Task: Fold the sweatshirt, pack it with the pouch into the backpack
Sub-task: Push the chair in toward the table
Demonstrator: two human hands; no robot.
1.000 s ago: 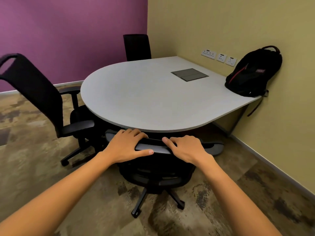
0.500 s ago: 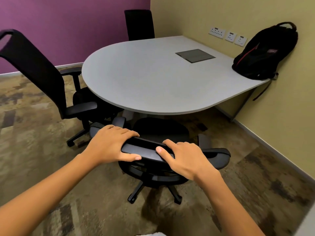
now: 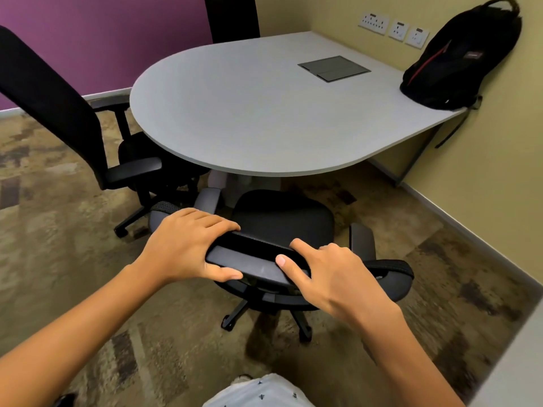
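A black backpack (image 3: 458,60) with a red stripe stands on the far right end of the grey table (image 3: 249,113), leaning against the yellow wall. No sweatshirt or pouch is in sight. My left hand (image 3: 188,245) grips the top of a black office chair's backrest (image 3: 252,259), fingers over the front and thumb on the near side. My right hand (image 3: 332,274) holds the same bar further right, thumb pressed on its near face and index finger stretched over the top. The chair's seat (image 3: 282,215) lies just outside the table's near edge.
A second black chair (image 3: 58,107) stands at the table's left side, a third (image 3: 232,16) at the far end. A grey cable hatch (image 3: 333,68) sits flush in the tabletop. Wall sockets (image 3: 393,27) are beside the backpack. Patterned carpet lies around the chairs.
The chair I hold has rolled back from under the table toward me, so its seat now shows. Both hands stayed on the backrest; my right index finger has straightened.
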